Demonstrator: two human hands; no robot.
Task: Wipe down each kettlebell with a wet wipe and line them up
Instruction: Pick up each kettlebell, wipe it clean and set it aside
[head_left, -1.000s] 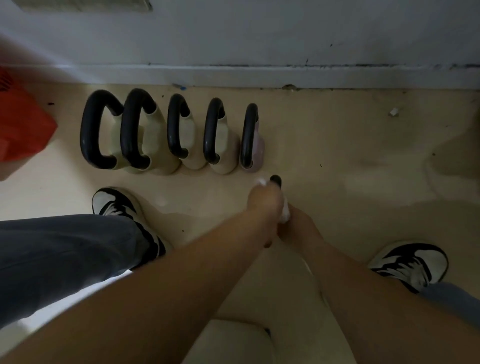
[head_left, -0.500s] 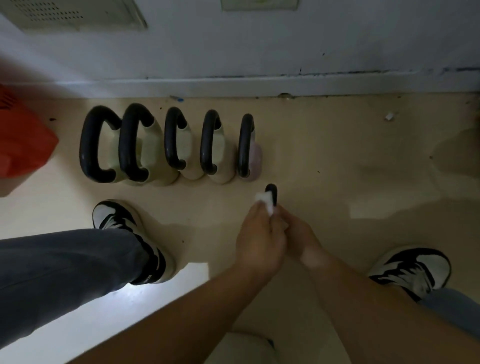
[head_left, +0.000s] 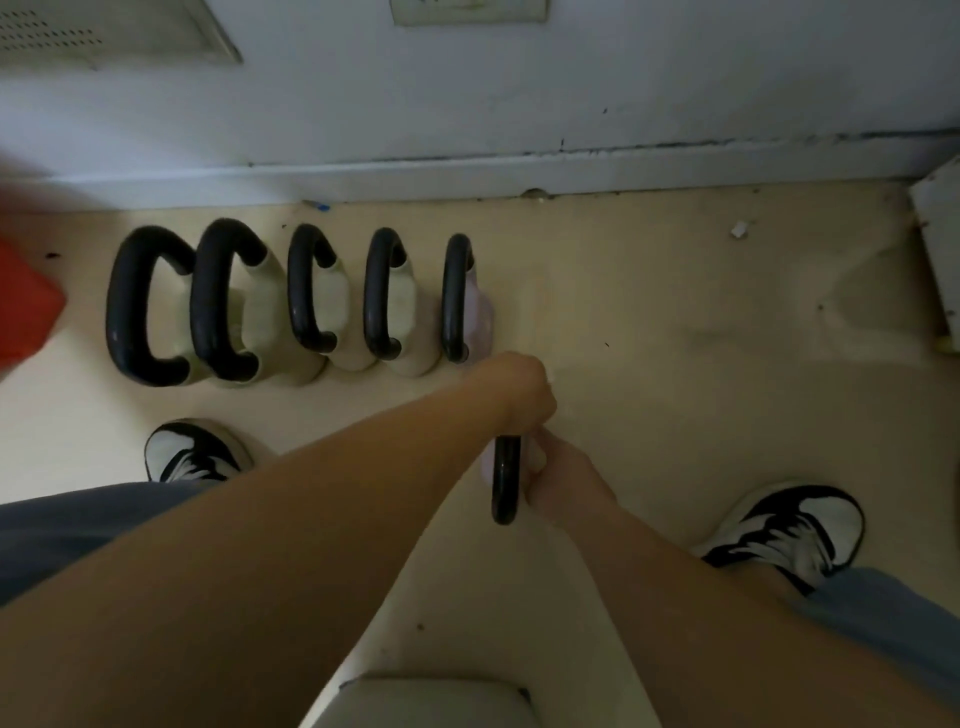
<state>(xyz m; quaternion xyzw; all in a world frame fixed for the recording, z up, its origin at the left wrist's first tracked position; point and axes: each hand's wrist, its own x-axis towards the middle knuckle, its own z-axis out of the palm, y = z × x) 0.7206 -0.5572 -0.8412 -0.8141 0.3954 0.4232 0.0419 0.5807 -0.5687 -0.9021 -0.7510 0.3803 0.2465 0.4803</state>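
Just below the middle of the frame, a person has a sixth kettlebell (head_left: 505, 483) between both hands, its black handle running away from the camera and a sliver of pale pink body showing on the handle's left side. The left hand (head_left: 519, 389) is balled into a fist over the far end of the handle, fingers curled under and out of sight (whether a wipe is bunched inside cannot be told). The right hand (head_left: 563, 486) comes in from the lower right, and its fingers (head_left: 536, 460) wrap the handle's right side near the middle. Whether the bell sits on the floor (head_left: 675, 322) or hangs above it cannot be told.

Toward the upper left, a row of five kettlebells (head_left: 306, 291) stands side by side along the wall (head_left: 519, 104), handles parallel, four with cream bodies and the rightmost one (head_left: 479, 317) pinkish; the left fist is just below that end of the row. A red object (head_left: 23, 312) shows at the left edge. Two black-and-white shoes flank the arms, the left shoe (head_left: 189, 452) and the right shoe (head_left: 789, 525).
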